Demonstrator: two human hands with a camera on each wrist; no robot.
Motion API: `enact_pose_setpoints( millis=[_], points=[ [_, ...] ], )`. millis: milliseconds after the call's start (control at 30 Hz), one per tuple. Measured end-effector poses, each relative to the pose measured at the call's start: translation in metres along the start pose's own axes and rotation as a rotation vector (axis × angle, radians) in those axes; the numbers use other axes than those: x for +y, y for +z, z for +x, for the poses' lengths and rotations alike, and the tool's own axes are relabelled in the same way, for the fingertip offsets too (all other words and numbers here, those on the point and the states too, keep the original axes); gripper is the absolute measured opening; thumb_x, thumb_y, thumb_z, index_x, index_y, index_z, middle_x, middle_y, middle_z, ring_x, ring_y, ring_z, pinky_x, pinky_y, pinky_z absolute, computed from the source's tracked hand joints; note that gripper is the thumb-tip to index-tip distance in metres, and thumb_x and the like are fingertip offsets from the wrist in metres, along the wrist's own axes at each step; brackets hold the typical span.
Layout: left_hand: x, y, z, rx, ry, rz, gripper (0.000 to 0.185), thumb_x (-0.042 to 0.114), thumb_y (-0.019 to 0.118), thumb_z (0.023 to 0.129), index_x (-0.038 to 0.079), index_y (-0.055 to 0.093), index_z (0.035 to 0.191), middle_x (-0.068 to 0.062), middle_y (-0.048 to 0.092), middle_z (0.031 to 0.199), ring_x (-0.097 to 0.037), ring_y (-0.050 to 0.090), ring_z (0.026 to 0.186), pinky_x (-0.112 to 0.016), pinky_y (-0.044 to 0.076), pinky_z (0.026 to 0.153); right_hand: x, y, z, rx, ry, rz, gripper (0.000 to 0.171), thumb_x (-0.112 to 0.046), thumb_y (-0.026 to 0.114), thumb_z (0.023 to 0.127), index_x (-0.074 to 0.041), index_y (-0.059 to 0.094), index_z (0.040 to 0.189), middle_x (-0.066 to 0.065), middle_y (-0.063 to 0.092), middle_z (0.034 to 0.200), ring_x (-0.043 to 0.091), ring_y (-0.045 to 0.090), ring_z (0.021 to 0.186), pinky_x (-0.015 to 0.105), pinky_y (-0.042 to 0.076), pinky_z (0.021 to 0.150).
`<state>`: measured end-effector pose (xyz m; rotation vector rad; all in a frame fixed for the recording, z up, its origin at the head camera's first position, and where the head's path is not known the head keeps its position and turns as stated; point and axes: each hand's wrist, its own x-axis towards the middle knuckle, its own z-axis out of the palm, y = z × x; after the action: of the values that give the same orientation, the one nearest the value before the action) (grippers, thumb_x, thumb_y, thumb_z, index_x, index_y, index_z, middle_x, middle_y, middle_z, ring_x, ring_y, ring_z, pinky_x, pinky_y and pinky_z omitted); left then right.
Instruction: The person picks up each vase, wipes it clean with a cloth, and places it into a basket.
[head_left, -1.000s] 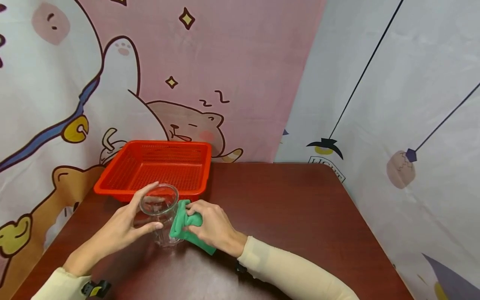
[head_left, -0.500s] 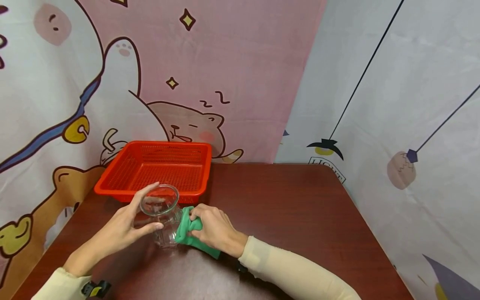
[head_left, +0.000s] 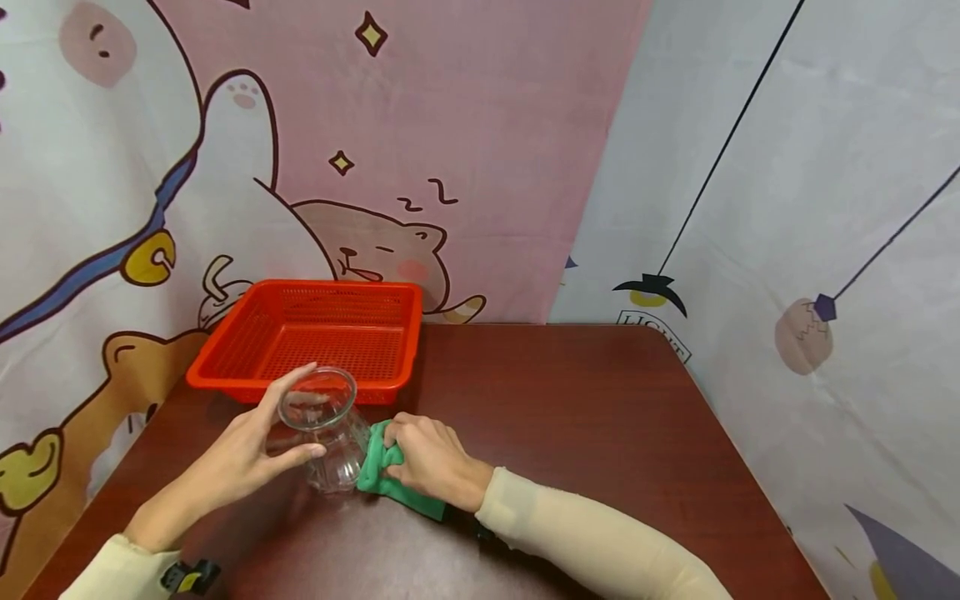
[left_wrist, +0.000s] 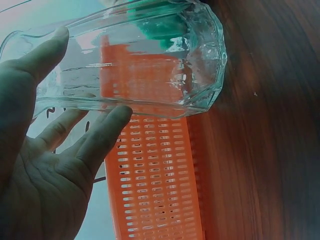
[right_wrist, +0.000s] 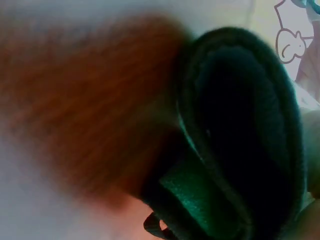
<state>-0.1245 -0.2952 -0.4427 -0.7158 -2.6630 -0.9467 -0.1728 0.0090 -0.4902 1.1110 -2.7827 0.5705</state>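
Note:
A clear glass vase point(head_left: 333, 446) with a round rim and faceted sides stands on the table, slightly tilted in the head view. My left hand point(head_left: 240, 450) grips it near the neck, thumb in front and fingers behind. In the left wrist view the fingers of that hand point(left_wrist: 55, 165) lie along the glass point(left_wrist: 145, 75). My right hand point(head_left: 431, 458) pinches a bunched green cloth point(head_left: 382, 467) against the vase's lower right side. Folds of the cloth point(right_wrist: 240, 125) fill much of the right wrist view and hide the fingertips there.
A red perforated plastic basket point(head_left: 337, 342) sits just behind the vase, at the back left of the brown table point(head_left: 570, 433). Patterned cloth walls point(head_left: 480, 150) rise behind the table and along both sides.
My right hand has moved the green cloth down the vase's right side and slightly to the right. The left hand and the vase stay almost where they were.

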Motion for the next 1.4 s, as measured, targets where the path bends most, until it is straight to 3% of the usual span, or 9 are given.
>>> enact_pose_setpoints(
  millis=[167,600,967,1400],
  points=[
    [0.0000,0.0003,0.0002,0.010,-0.002,0.015,0.122,0.024,0.103,0.092,0.026,0.024,0.185,-0.007,0.080,0.143,-0.007,0.080,0.116,-0.040,0.073,0.085,0.0005,0.0010,0.0024,-0.021,-0.006,-0.028,0.033,-0.035,0.104,0.092,-0.020,0.086,0.114,-0.010,0.078,0.109,0.010,0.078,0.088,0.026,0.062,0.066],
    [0.0001,0.0030,-0.0026,0.004,-0.021,-0.046,0.121,0.020,0.102,0.092,0.027,0.024,0.185,-0.010,0.079,0.144,-0.003,0.078,0.117,-0.026,0.071,0.085,0.0010,0.0047,0.0058,-0.073,0.015,-0.012,0.037,-0.031,0.103,0.093,-0.015,0.081,0.119,-0.005,0.079,0.113,0.012,0.078,0.094,0.025,0.064,0.072],
    [0.0015,0.0049,-0.0091,-0.006,-0.048,-0.013,0.122,0.025,0.102,0.093,0.029,0.022,0.185,-0.006,0.080,0.144,-0.004,0.078,0.115,-0.035,0.072,0.088,0.0029,0.0096,0.0054,-0.107,0.017,0.040,0.039,-0.030,0.102,0.093,-0.015,0.077,0.118,-0.005,0.080,0.116,0.009,0.072,0.090,0.020,0.061,0.075],
    [0.0028,-0.0010,-0.0003,-0.016,-0.031,-0.003,0.122,0.024,0.101,0.094,0.030,0.021,0.185,-0.006,0.079,0.144,-0.005,0.079,0.116,-0.031,0.071,0.088,0.0059,0.0046,0.0076,-0.052,-0.002,0.135,0.034,-0.023,0.102,0.093,-0.012,0.078,0.116,-0.002,0.082,0.118,0.008,0.075,0.096,0.018,0.062,0.084]
  ],
)
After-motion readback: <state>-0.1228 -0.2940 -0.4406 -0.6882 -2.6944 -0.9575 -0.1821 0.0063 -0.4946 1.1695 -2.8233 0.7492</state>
